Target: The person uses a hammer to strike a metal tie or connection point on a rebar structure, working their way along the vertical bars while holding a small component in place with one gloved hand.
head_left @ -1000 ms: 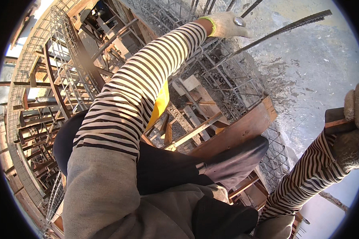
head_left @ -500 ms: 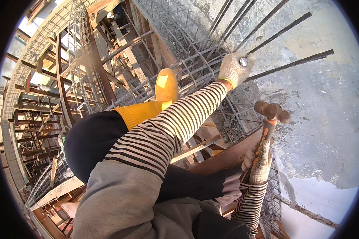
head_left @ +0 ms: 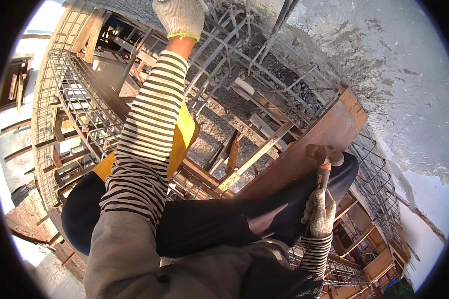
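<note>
The right hand (head_left: 320,212), in a knit glove, is closing its fingers around the handle of one hammer (head_left: 324,172), which is pointing head-up above the right thigh. Its head is now showing against the wide brown board (head_left: 304,144) and the knee, whereas half a second ago it was standing out against the grey concrete (head_left: 399,74). The left hand (head_left: 181,17), gloved too, is reaching to the upper edge of the view, over the steel bars (head_left: 224,45); half a second ago it was resting farther right, beside the upright rods. Its fingers are running out of view, so whether they are spread or gripping something cannot be told. Farther out, two striped sleeves (head_left: 152,114) are covering the forearms, and one yellow boot (head_left: 182,139) is now showing partly behind the left one, its toe no longer standing clear. Dark trousers (head_left: 209,219) are stretching below. One pale timber strip (head_left: 257,158) is slanting just left of the one wide board. Beyond, one bar cage (head_left: 374,169) is lying right of the knee, and bars too tangled to count are filling the left side.
</note>
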`<control>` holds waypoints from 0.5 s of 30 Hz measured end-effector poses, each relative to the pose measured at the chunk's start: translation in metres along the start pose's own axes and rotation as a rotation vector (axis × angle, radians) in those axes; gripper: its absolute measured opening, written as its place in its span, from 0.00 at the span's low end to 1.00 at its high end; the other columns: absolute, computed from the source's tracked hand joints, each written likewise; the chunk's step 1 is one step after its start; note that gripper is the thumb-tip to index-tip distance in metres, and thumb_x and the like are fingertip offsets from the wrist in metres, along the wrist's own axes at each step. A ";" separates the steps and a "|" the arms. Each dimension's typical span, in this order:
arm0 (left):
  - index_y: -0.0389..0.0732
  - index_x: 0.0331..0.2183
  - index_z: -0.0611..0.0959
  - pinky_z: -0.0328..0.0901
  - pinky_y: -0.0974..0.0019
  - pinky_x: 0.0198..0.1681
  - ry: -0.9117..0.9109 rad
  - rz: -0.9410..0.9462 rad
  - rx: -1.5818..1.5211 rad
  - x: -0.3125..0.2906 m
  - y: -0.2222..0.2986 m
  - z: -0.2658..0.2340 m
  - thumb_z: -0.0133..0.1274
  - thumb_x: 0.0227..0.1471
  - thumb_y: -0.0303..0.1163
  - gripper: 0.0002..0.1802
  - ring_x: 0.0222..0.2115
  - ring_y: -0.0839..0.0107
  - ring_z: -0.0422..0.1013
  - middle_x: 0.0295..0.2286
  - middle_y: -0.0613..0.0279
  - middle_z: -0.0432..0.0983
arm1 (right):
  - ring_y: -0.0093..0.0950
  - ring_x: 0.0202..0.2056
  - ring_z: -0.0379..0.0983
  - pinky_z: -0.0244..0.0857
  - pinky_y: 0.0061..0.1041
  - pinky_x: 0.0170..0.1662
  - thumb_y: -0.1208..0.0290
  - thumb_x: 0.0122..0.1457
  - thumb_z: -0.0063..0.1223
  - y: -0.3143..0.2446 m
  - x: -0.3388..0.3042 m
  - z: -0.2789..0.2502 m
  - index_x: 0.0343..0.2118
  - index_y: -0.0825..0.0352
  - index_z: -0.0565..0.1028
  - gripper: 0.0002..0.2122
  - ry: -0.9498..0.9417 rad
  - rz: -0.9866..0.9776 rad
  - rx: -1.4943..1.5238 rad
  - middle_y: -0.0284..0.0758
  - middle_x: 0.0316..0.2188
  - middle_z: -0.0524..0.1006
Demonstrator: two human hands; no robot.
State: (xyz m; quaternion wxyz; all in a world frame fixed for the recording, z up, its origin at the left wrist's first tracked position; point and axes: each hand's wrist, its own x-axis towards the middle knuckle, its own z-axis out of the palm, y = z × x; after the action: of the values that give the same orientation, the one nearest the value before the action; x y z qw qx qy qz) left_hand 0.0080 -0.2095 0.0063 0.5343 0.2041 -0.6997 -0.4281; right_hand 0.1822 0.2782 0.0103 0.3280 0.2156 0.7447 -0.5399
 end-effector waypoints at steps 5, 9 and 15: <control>0.49 0.15 0.61 0.58 0.61 0.19 -0.111 -0.375 -0.530 -0.058 0.030 -0.002 0.45 0.67 0.39 0.27 0.11 0.71 0.52 0.11 0.70 0.55 | 0.17 0.14 0.60 0.59 0.19 0.16 0.44 0.66 0.55 -0.012 0.021 -0.010 0.35 0.64 0.70 0.23 -0.090 0.102 0.148 0.25 0.17 0.65; 0.52 0.16 0.62 0.49 0.63 0.22 -0.464 -0.120 -0.875 -0.043 0.008 -0.055 0.47 0.63 0.46 0.25 0.13 0.73 0.48 0.12 0.75 0.54 | 0.17 0.12 0.62 0.60 0.19 0.15 0.49 0.66 0.57 -0.017 0.020 -0.008 0.35 0.66 0.70 0.21 -0.087 0.158 0.140 0.27 0.17 0.66; 0.47 0.19 0.68 0.53 0.63 0.23 -0.626 -0.093 -0.861 -0.059 0.005 -0.025 0.52 0.60 0.44 0.21 0.18 0.72 0.57 0.16 0.70 0.60 | 0.17 0.12 0.64 0.60 0.19 0.15 0.53 0.68 0.56 -0.022 0.031 -0.008 0.35 0.68 0.71 0.19 -0.083 0.150 0.068 0.28 0.16 0.67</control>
State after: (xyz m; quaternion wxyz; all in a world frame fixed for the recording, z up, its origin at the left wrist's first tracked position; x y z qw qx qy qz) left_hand 0.0525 -0.1723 -0.0224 0.3157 -0.1403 -0.5767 -0.7403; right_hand 0.1437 0.2772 0.0041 0.3907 0.2593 0.6935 -0.5470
